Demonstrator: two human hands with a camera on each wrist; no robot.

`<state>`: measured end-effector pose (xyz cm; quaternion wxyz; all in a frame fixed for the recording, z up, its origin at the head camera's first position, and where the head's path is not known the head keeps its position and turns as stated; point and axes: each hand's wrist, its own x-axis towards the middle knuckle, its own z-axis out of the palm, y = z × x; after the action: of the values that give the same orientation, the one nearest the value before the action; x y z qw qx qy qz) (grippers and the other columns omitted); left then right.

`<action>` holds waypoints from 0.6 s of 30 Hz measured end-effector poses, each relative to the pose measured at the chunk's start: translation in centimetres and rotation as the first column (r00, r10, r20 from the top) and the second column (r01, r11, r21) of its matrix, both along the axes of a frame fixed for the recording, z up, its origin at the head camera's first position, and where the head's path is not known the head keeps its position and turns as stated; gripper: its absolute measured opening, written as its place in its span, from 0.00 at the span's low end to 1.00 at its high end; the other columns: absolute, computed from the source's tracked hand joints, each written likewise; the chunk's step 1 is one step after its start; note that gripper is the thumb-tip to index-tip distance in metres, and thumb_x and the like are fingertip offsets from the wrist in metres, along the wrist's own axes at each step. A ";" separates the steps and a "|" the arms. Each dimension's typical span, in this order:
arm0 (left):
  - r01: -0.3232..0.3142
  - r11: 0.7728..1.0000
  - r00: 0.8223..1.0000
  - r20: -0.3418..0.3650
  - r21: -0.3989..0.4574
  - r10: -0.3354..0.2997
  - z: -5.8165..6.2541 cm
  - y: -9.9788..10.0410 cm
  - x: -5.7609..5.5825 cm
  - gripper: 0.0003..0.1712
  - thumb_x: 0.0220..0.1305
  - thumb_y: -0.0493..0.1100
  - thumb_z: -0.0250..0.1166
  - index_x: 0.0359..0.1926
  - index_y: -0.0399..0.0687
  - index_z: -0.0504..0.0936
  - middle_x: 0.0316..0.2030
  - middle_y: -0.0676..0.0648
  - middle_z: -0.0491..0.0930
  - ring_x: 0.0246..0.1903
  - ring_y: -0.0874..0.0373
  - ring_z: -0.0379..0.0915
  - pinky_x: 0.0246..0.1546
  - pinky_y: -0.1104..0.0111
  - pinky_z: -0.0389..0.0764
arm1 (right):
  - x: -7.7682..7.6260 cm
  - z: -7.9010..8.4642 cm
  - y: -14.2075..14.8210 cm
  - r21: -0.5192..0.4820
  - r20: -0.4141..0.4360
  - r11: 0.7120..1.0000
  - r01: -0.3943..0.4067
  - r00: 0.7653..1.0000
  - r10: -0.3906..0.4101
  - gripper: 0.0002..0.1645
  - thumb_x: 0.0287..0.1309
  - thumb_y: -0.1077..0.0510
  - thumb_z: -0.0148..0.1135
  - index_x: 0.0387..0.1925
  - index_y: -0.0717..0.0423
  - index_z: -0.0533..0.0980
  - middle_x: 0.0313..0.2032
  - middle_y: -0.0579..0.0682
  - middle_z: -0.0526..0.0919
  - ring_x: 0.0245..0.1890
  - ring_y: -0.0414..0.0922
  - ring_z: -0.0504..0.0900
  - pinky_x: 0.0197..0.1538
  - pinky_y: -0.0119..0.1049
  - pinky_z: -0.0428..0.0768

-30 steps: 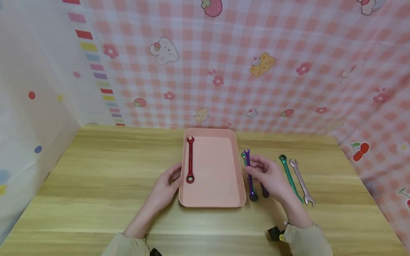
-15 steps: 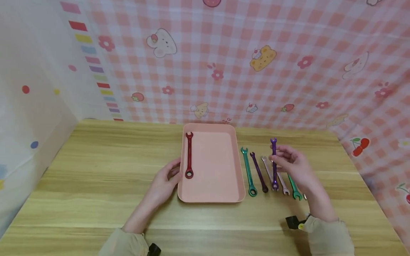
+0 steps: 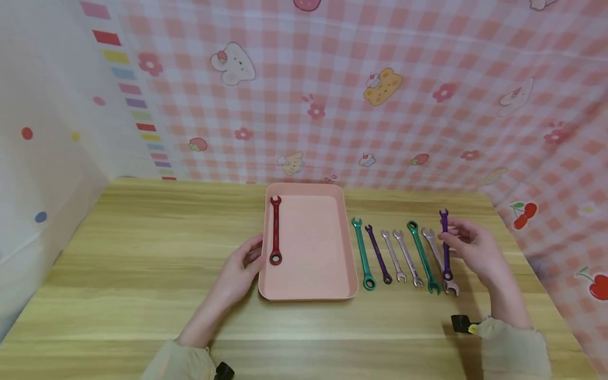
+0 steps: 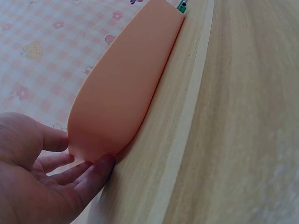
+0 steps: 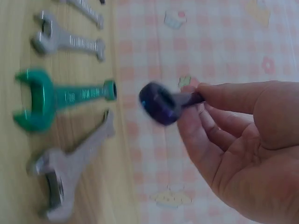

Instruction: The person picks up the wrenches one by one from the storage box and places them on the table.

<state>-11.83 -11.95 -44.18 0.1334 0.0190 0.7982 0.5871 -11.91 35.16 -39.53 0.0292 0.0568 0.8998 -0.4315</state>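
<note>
My right hand (image 3: 477,247) pinches a purple combination wrench (image 3: 445,248) between thumb and fingers. It is held upright above the rightmost silver wrench (image 3: 452,287), partly covering it in the head view. The right wrist view shows the purple wrench's ring end (image 5: 160,103) pointing toward the camera. My left hand (image 3: 239,269) rests against the left side of a pink tray (image 3: 313,248); its fingertips touch the tray's outer wall (image 4: 117,84) in the left wrist view. A red combination wrench (image 3: 276,232) lies inside the tray along its left edge.
Right of the tray, several wrenches lie in a row on the wooden table (image 3: 157,264): a teal one (image 3: 363,254), a small purple one (image 3: 378,254), two silver ones and a green one (image 3: 423,256). A checked cloth (image 3: 332,132) hangs behind.
My right hand has carried the purple wrench rightward from beside the tray, across the row, to over the rightmost silver wrench. The left hand has stayed at the tray.
</note>
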 end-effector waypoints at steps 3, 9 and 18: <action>-0.009 1.000 1.000 0.014 -0.009 0.009 0.0 -0.1 0.1 0.31 0.79 0.34 0.54 0.79 0.36 0.62 0.76 0.32 0.68 0.75 0.37 0.68 0.75 0.48 0.75 | -0.1 -0.2 0.8 0.025 0.041 1.000 0.002 0.999 -0.003 0.30 0.78 0.57 0.56 0.70 0.74 0.66 0.38 0.32 0.80 0.36 0.23 0.79 0.39 0.25 0.89; -0.012 1.000 1.000 0.029 -0.010 0.012 0.0 -0.2 0.2 0.31 0.79 0.34 0.53 0.79 0.37 0.62 0.77 0.33 0.67 0.76 0.37 0.68 0.75 0.48 0.75 | -0.2 -1.1 2.7 0.016 0.123 1.000 -0.004 0.992 0.002 0.32 0.79 0.58 0.54 0.71 0.77 0.63 0.36 0.27 0.80 0.36 0.22 0.78 0.40 0.26 0.89; 0.003 1.000 1.000 0.015 0.004 -0.003 0.0 -0.1 0.1 0.31 0.79 0.34 0.54 0.79 0.36 0.62 0.76 0.31 0.67 0.75 0.36 0.68 0.74 0.48 0.76 | -0.3 -2.0 5.0 0.053 0.202 0.998 -0.028 0.979 0.016 0.34 0.78 0.58 0.55 0.71 0.80 0.61 0.38 0.38 0.84 0.34 0.25 0.80 0.39 0.27 0.88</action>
<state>-11.77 -12.01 -44.23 0.1401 0.0160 0.7959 0.5887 -12.24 40.16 -41.55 0.1233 0.0910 0.9045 -0.3980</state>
